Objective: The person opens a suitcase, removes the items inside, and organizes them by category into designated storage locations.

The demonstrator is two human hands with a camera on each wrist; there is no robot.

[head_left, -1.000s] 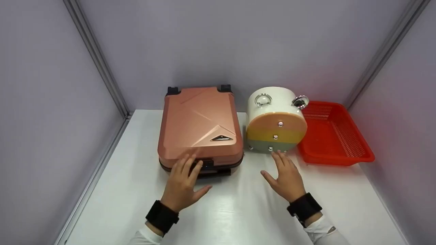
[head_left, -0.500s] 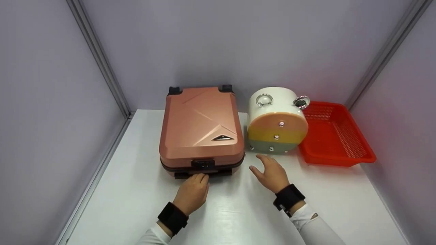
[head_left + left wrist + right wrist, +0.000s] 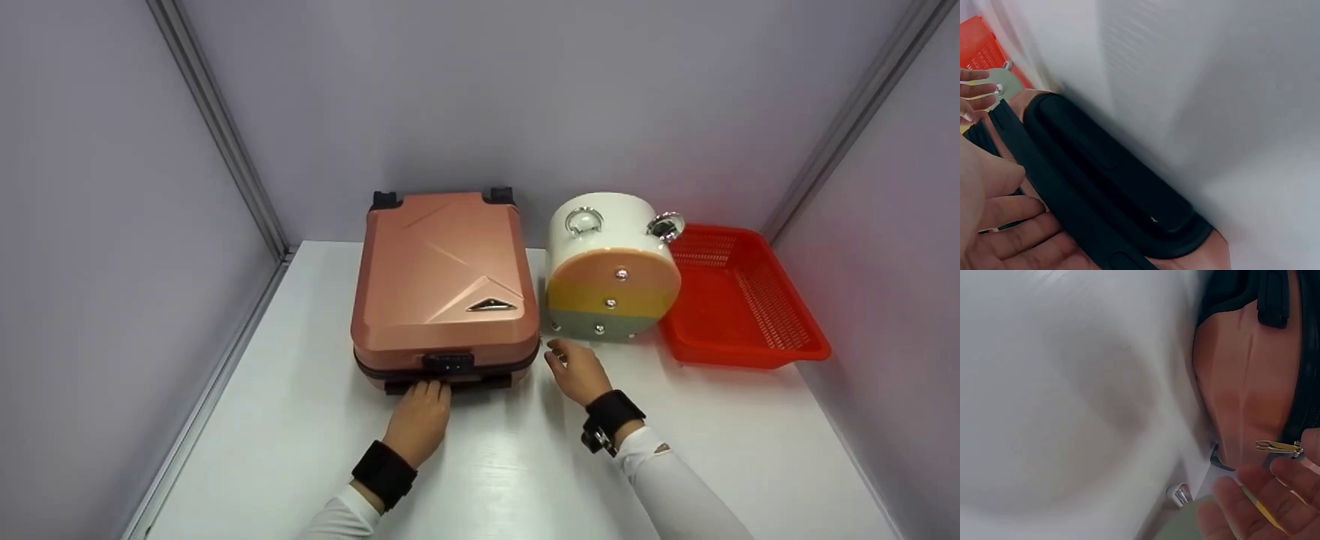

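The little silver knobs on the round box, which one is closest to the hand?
The bottom knob, on the grey-green stripe. The right hand is just below it; the yellow-stripe knob and orange-stripe knob sit higher.

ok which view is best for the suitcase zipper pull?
Right wrist: the gold zipper pull shows close up on the zip, just above the right hand. The head view shows the whole suitcase, but the pull is too small to make out. The left wrist shows only the black handle on the near edge.
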